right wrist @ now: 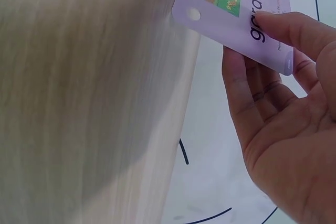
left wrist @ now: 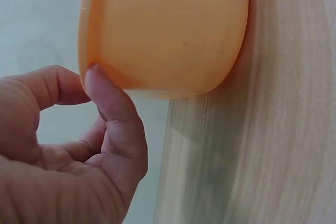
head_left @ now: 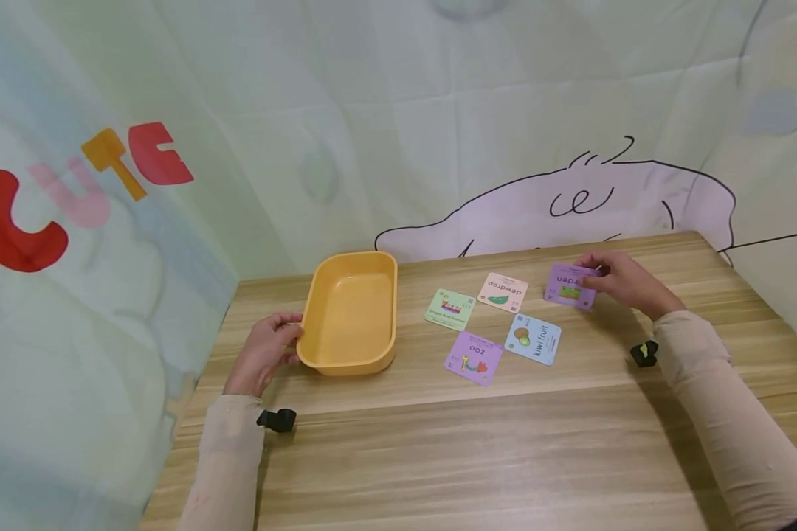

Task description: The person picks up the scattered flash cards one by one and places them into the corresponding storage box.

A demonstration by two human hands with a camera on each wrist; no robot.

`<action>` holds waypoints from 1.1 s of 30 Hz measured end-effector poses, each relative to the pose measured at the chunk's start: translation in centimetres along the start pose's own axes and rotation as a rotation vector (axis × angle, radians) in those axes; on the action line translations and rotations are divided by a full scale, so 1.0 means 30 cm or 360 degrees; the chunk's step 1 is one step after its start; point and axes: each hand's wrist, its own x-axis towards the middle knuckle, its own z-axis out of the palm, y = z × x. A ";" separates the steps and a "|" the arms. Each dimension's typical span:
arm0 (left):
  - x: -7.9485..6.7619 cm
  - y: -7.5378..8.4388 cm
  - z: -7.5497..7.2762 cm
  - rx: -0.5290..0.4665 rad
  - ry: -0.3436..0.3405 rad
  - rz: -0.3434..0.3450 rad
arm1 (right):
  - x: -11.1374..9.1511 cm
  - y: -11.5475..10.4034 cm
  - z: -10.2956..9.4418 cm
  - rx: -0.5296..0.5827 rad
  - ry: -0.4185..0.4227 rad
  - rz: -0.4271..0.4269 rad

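My left hand (head_left: 263, 352) pinches the left rim of a yellow-orange plastic tray (head_left: 348, 362) between thumb and fingers, as the left wrist view shows up close. The inside of the tray shows bare. Over at the right, my right hand (head_left: 620, 282) holds a purple flash card (right wrist: 231, 30) printed "garden", thumb on its face and fingers behind it. Between the hands lie other cards: a green Dragon Boat Festival card (head_left: 450, 310), a pink dewdrop card (head_left: 502, 293), a blue kiwi fruit card (head_left: 533, 339) and a purple zoo card (head_left: 474, 358).
The wooden table (head_left: 438, 464) meets a printed cloth backdrop (head_left: 345, 133) at its back edge and left side. Black wrist-worn devices (head_left: 277, 420) show at both wrists, close over the tabletop.
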 end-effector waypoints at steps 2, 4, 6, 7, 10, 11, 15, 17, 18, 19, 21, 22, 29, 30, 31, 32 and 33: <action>-0.001 0.000 0.000 -0.0002 0.0002 -0.0005 | 0.000 -0.003 0.003 -0.0005 0.0008 -0.0007; -0.001 0.000 0.000 -0.0006 0.0003 -0.0007 | -0.001 -0.004 0.006 -0.0005 0.0016 -0.0019; -0.002 0.002 0.001 -0.0009 0.0004 -0.0007 | -0.002 -0.005 0.008 0.0002 0.0020 -0.0028; -0.003 0.002 0.001 -0.0007 0.0005 -0.0007 | -0.003 -0.004 0.009 0.0004 0.0022 -0.0033; -0.003 0.002 0.000 -0.0010 0.0007 -0.0008 | -0.005 -0.006 0.011 0.0014 0.0019 -0.0033; -0.003 0.002 0.000 -0.0011 0.0007 -0.0008 | -0.005 -0.006 0.011 0.0013 0.0019 -0.0028; -0.003 0.001 -0.001 -0.0015 0.0001 -0.0007 | -0.006 -0.007 0.015 0.0024 0.0027 -0.0056; -0.003 0.001 -0.001 -0.0015 -0.0003 -0.0004 | -0.005 -0.006 0.017 0.0016 0.0026 -0.0063; -0.003 0.001 -0.001 -0.0015 -0.0004 -0.0004 | -0.006 -0.006 0.017 0.0016 0.0025 -0.0067; -0.003 0.001 -0.001 -0.0013 -0.0004 -0.0003 | -0.007 -0.007 0.017 0.0017 0.0023 -0.0069; -0.003 0.001 -0.002 -0.0013 -0.0005 0.0000 | -0.008 -0.007 0.018 0.0007 0.0019 -0.0069; -0.004 0.002 -0.002 -0.0013 -0.0005 0.0003 | -0.009 -0.007 0.018 0.0000 0.0017 -0.0070; -0.002 -0.001 -0.002 -0.0001 -0.0006 0.0014 | -0.012 -0.005 0.023 -0.0004 0.0000 -0.0086; -0.001 -0.002 -0.002 0.0001 -0.0005 0.0015 | -0.013 -0.006 0.023 -0.0004 -0.0004 -0.0084; -0.001 -0.003 -0.002 0.0003 -0.0005 0.0016 | -0.014 -0.006 0.024 -0.0008 -0.0005 -0.0082; -0.001 -0.003 -0.001 0.0000 -0.0003 0.0017 | -0.014 -0.006 0.025 -0.0007 -0.0006 -0.0086; 0.000 -0.004 -0.002 -0.0001 -0.0003 0.0020 | -0.014 -0.004 0.026 -0.0009 -0.0003 -0.0091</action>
